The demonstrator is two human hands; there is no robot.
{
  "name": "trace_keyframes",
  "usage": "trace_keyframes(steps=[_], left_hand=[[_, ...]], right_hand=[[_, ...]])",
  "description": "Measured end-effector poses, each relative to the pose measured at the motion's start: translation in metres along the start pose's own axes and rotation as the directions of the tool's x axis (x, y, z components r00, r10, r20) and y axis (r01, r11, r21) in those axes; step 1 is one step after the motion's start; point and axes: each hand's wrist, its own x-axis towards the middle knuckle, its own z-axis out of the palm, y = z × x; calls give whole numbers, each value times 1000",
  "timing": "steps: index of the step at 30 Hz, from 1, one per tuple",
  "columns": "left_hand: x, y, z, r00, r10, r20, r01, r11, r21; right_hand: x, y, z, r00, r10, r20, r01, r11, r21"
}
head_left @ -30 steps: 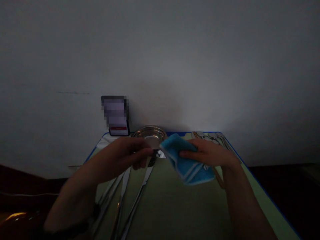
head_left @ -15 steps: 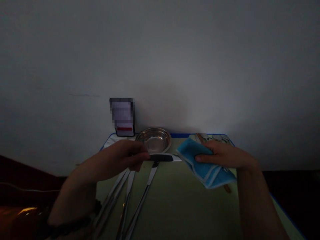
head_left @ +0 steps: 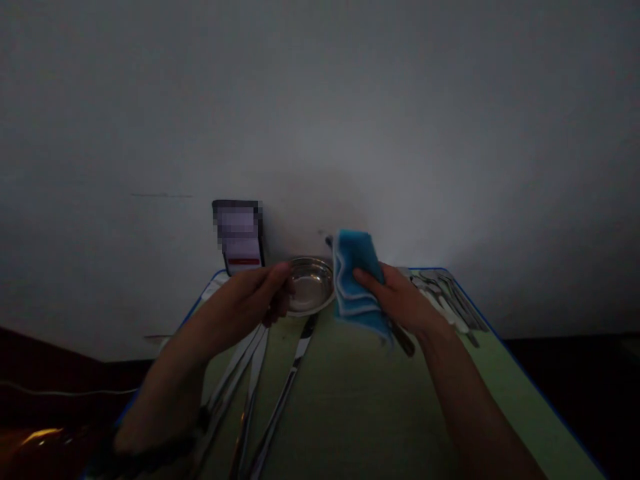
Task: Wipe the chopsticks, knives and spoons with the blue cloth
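Observation:
My right hand (head_left: 405, 297) grips a folded blue cloth (head_left: 356, 273) with white edging. The cloth is wrapped around a table knife (head_left: 404, 341); its brown handle sticks out below the hand, and a dark tip shows past the cloth's upper left. My left hand (head_left: 265, 293) is apart from the cloth, its fingers curled in and nothing visible in them. Beside it stands a shiny metal bowl (head_left: 311, 291), partly covered by that hand. Several metal table knives (head_left: 287, 387) lie on the green table (head_left: 360, 413) below my left hand.
Several forks and other cutlery, some white-handled (head_left: 453, 313), lie at the table's back right. A phone (head_left: 243, 243) leans upright against the grey wall (head_left: 400, 133) at the back left. A blue edge (head_left: 530, 380) borders the table.
My left hand has let go of the knife's blade. My right hand has moved left and up with cloth and knife, turning the knife from nearly level to steeply tilted.

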Motion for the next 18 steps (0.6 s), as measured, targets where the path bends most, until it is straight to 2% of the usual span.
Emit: trace_keyframes(steps=[2, 3, 5, 7, 10, 12, 16, 18], left_hand=[[-2, 1, 1, 992, -10, 129, 7, 1000, 23], [-4, 3, 3, 976, -5, 216, -9, 998, 62], [-7, 10, 10, 933, -1, 360, -46, 991, 123], [-8, 18, 22, 908, 5, 419, -73, 986, 147], [-7, 27, 40, 894, 21, 447, -115, 976, 184], [-7, 29, 47, 888, -22, 460, -93, 970, 226], [-11, 27, 38, 845, -53, 532, -113, 955, 273], [-15, 24, 28, 852, -48, 522, -124, 949, 289]], right_hand=[[6, 4, 10, 981, 23, -190, 26, 968, 251], [9, 5, 16, 967, 59, -247, 39, 926, 374], [12, 7, 30, 941, 131, -312, 80, 810, 581], [14, 8, 44, 918, 196, -344, 117, 696, 709], [16, 11, 56, 867, 314, -388, 143, 589, 795], [18, 13, 55, 844, 344, -411, 174, 548, 818], [24, 13, 30, 833, 286, -473, 279, 522, 806], [27, 13, 15, 825, 240, -511, 338, 514, 788]])
